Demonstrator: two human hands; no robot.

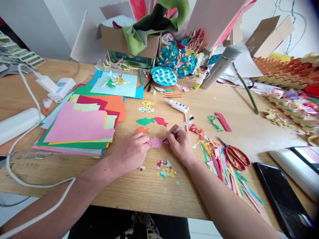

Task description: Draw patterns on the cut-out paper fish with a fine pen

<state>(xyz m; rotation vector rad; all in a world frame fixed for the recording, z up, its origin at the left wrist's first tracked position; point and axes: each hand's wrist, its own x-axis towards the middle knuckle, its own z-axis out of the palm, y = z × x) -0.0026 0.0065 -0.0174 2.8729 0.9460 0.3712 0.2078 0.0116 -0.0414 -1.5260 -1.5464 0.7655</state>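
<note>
A pink paper fish covered in dark dots lies on the wooden table between my hands. The fingers of my left hand are closed at its left end, pinching or pressing it there. Closed around a slim white pen, my right hand has the tip at the fish's right side, near the tail. Above lie an orange paper fish, a green fish, a crimson fish, and two spotted ones, cream and yellow. Small paper triangles are scattered below.
Coloured paper sheets are stacked at left, beside a white cable. Red-handled scissors rest by paper strips at right, near a black phone. A glue bottle lies ahead; a grey flask stands farther back.
</note>
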